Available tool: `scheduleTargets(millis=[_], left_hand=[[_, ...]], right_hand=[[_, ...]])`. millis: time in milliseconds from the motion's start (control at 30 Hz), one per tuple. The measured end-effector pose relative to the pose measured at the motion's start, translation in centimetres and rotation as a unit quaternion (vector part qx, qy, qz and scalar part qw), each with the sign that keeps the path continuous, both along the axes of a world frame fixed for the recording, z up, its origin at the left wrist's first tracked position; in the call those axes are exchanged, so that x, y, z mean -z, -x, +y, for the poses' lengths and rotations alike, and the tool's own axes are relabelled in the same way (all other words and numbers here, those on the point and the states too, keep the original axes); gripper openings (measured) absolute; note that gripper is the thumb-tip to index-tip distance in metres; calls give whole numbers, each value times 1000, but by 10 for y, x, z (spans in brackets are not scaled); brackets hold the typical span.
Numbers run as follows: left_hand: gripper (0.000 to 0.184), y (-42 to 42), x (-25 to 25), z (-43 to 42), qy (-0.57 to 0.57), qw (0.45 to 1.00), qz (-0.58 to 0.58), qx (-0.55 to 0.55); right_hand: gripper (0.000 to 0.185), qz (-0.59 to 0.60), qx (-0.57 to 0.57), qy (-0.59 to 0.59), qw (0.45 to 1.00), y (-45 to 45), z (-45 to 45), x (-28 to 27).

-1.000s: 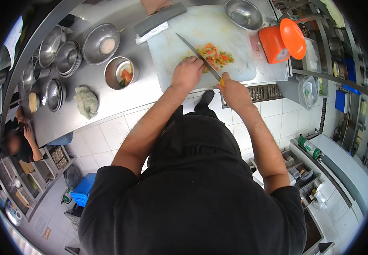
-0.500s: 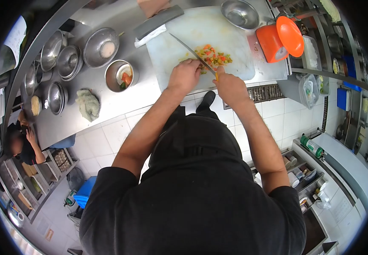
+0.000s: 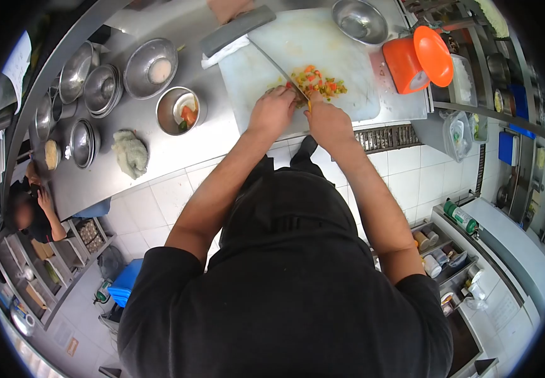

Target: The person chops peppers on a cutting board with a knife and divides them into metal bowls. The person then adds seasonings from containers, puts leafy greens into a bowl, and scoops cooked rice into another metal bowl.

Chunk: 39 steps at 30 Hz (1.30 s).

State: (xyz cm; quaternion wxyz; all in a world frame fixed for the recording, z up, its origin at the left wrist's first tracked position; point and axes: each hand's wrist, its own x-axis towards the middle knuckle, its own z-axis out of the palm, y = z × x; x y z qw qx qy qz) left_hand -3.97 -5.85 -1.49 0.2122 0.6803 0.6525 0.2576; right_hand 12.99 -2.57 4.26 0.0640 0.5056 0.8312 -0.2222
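Yellow-handled knife (image 3: pixel 280 68): right hand (image 3: pixel 330 123) grip closed around handle (image 3: pixel 309 105), forearm (image 3: pixel 373 192) angled far-left; left hand (image 3: pixel 272 112) curled just left of knife, grip contents hidden.

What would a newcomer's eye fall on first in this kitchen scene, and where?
Probably the bright orange scale, to the right of the pale cutting board in the picture. Next, the colourful chopped vegetables on that board, with the long knife slanting close by, its handle in the right hand.

White tiled floor (image 3: pixel 404 173), dark floor grate (image 3: pixel 389 138), steel counter (image 3: pixel 178 149), metal shelving (image 3: pixel 496 114) at right
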Motion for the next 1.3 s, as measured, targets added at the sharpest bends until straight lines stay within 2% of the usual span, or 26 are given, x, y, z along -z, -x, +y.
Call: scheduleTargets(millis=[100, 267, 467, 667, 967, 1167, 1300], left_hand=[[21, 7, -9, -6, 30, 999, -18, -21], [28, 10, -17, -2, 55, 997, -29, -45], [17, 8, -10, 13, 64, 995, -30, -70], [11, 7, 2, 20, 25, 996, -1, -87], [11, 12, 11, 19, -46, 998, -5, -45], [18, 17, 4, 18, -22, 1000, -1, -10], [20, 18, -10, 15, 28, 1000, -2, -11]], right_hand=[[41, -44, 11, 47, 998, -6, -6, -17], [32, -64, 18, 48, 997, -13, -27, -32], [32, -69, 21, 37, 997, -21, -33, -30], [32, -66, 27, 37, 997, -24, -33, -26], [36, -29, 50, 56, 997, -18, -27, 5], [42, 25, 56, 57, 996, -12, -8, 16], [41, 17, 29, 36, 999, -11, -4, -6]])
